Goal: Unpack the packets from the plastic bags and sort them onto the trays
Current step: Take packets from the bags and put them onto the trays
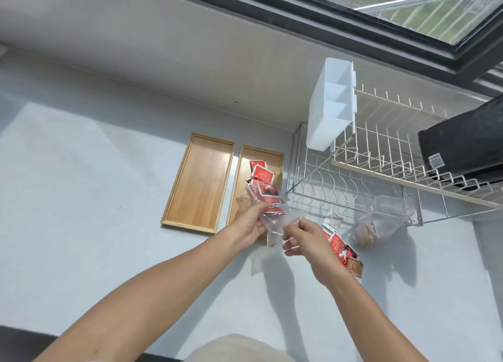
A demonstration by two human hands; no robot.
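Both hands, left hand (pixel 249 227) and right hand (pixel 304 239), pinch a clear bag (pixel 272 214) of red packets (pixel 268 195) over the right tray's (pixel 277 160) near edge; the left tray (pixel 201 182) holds nothing; print unreadable.

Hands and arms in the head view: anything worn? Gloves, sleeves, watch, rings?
Nothing worn that shows. The left hand and the right hand are bare, with no gloves and no rings visible. Both forearms are bare from the wrist to the frame's lower edge: no sleeves, watch, bands or markings. Pale fabric at the bottom edge may be clothing, but that cannot be told.

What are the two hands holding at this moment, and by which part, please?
Both hold one clear plastic bag: left hand grips its side, right hand pinches its lower edge.
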